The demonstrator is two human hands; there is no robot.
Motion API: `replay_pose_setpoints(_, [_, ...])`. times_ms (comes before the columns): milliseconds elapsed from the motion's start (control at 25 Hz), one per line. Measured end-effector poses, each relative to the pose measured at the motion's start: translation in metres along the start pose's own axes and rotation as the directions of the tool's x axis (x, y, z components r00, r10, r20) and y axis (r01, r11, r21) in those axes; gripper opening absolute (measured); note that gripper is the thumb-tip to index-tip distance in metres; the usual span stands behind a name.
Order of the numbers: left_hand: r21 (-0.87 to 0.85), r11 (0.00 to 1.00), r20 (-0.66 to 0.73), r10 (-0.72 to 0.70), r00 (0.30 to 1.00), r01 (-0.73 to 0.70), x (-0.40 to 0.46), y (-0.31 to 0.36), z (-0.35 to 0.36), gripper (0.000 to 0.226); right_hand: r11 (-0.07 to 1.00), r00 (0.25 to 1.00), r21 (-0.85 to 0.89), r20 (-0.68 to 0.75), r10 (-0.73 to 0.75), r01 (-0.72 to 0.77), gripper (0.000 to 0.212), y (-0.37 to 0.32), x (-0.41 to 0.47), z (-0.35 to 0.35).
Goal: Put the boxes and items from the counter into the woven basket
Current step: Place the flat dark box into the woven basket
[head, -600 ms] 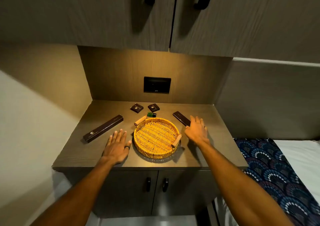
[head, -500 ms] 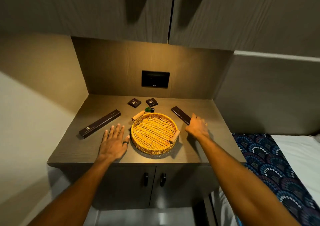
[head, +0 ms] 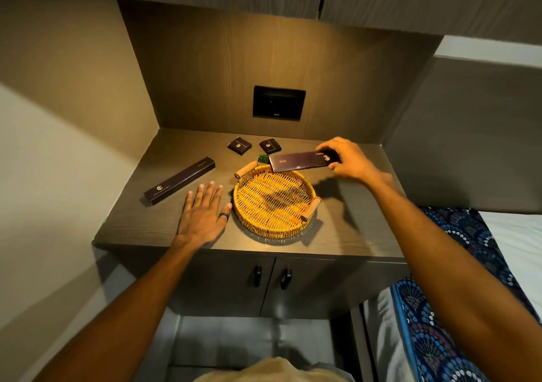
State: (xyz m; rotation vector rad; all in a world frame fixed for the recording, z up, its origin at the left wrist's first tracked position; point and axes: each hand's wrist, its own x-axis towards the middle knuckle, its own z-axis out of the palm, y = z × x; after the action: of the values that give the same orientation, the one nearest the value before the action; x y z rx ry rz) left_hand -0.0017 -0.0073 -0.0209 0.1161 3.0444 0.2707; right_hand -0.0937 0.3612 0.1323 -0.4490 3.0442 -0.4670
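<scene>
**A:** Where does everything sit, measured from the woven basket (head: 274,200)?

**B:** The basket is round and shallow with two roll handles, and it rests in the middle of the dark wood bench (head: 346,235). Nothing is inside it. The right hand (head: 347,159) is closed on one end of a flat dark box (head: 302,161), thumb and fingertips pinching the short edge, and holds it level in the air above the basket's far rim. The left hand (head: 203,214) lies flat and spread on the bench just left of the basket, gripping nothing.

**A:** What is left on the bench?

**B:** A long slim dark box (head: 179,181) lies at a slant to the basket's left. Beyond the far rim sit two small square dark boxes (head: 239,145) (head: 270,146), side by side, and a small green item (head: 263,158), partly hidden behind the held box. I can't tell what it is.

**A:** How should these handle?

**B:** They look like light, stiff printed card, likely a little slick. An end pinch seems enough for the flat box. The long slim one would probably balance better held near its middle, or it may tip. The small squares suit a fingertip pinch across their sides. None looks fragile, though hard squeezing might dent the card.
</scene>
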Motion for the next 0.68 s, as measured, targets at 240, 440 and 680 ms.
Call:
replay_pose_setpoints(240, [-0.008,1.000,0.011,0.001,1.000,-0.001,0.002,-0.001,-0.002,0.068,0.965,0.966,-0.127,0.156,-0.209,0.229,0.048,-0.018,0.000,0.015])
replay_pose_setpoints(440, [-0.009,1.000,0.001,0.005,1.000,-0.005,0.002,-0.001,-0.002,0.068,0.950,0.945,-0.185,0.258,-0.200,0.252,0.055,-0.018,-0.003,0.022])
replay_pose_setpoints(680, [-0.014,1.000,-0.004,-0.001,1.000,0.001,0.003,0.000,-0.002,0.068,0.938,0.935,-0.190,0.266,-0.234,0.289,0.054,-0.018,-0.012,0.030])
